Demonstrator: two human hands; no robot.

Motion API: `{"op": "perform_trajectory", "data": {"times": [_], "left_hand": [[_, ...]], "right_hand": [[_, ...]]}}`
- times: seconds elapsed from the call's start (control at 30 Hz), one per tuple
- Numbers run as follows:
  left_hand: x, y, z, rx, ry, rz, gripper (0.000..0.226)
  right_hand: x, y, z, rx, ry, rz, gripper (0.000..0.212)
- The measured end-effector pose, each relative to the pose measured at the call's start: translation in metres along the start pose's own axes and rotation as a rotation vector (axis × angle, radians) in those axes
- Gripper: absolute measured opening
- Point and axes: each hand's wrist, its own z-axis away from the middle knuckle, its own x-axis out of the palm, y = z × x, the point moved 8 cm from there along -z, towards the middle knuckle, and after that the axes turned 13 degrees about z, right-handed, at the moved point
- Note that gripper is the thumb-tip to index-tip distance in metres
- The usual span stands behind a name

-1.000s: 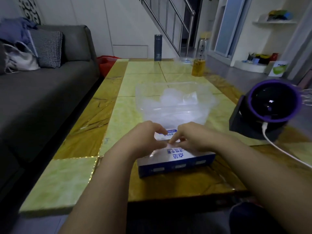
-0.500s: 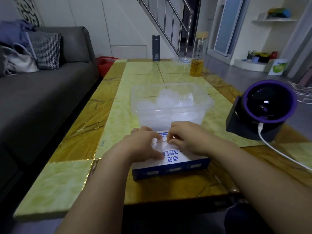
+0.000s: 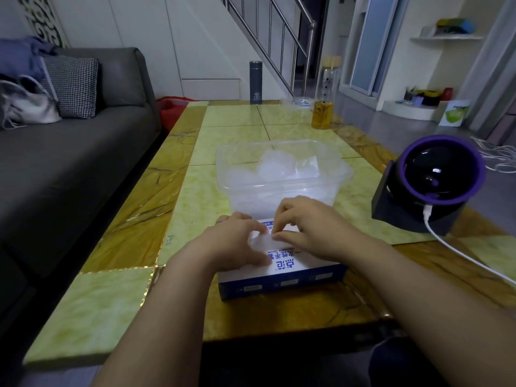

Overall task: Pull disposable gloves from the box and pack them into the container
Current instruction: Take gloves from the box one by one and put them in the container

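Open tabletop (image 3: 134, 238) left of box (image 3: 282, 283); fan (image 3: 435, 177) (corded) blocks right.

**Where everything sits on the table (image 3: 111, 303)**

Glove box (image 3: 282, 272) at the near edge, left hand (image 3: 234, 241) and right hand (image 3: 310, 227) on top at a glove (image 3: 258, 241). Container (image 3: 279, 188) just behind, more gloves (image 3: 279, 166) inside. Fan (image 3: 435, 177) to the right. Flask (image 3: 255, 82) and bottle (image 3: 325, 107) at the far end, sofa (image 3: 69, 163) along the left.

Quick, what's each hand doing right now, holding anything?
Left hand: fingers curled, pinching the thin glove at the glove box opening.
Right hand: pinching the same glove.
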Motion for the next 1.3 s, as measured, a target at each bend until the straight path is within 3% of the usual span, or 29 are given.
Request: {"op": "perform_trajectory", "data": {"times": [0.17,0.27,0.33,0.4,0.47,0.8,0.87,0.93,1.03,1.3], "left_hand": [[0.000,0.001,-0.002,0.006,0.008,0.028,0.068],[0.002,0.001,-0.002,0.016,0.004,0.009,0.069],[0.004,0.001,-0.002,0.027,-0.005,0.028,0.071],[0.005,0.000,-0.001,0.031,-0.009,0.044,0.074],[0.005,-0.002,-0.001,0.023,0.002,0.039,0.078],[0.005,-0.003,-0.001,0.004,0.003,0.017,0.084],[0.005,-0.002,0.000,0.003,-0.001,0.022,0.084],[0.005,-0.002,0.000,0.002,-0.002,0.024,0.084],[0.005,0.000,0.001,0.004,-0.003,0.011,0.083],[0.004,0.003,0.001,0.005,0.007,-0.021,0.084]], "right_hand": [[-0.005,0.015,0.003,0.083,0.095,-0.146,0.010],[0.006,0.015,0.002,0.133,0.048,-0.305,0.012],[0.014,0.009,0.001,0.098,-0.006,-0.270,0.020],[0.017,0.007,0.000,0.112,-0.005,-0.221,0.005],[0.019,0.010,-0.002,0.154,0.007,-0.240,0.008],[0.011,0.054,0.007,0.420,0.054,-0.742,0.007],[0.008,0.044,0.007,0.353,0.035,-0.715,0.003],[0.003,0.034,0.004,0.278,0.046,-0.518,0.004],[-0.008,0.035,0.001,0.290,0.183,-0.378,0.007],[-0.061,0.047,0.015,0.342,0.607,-0.581,0.016]]}}
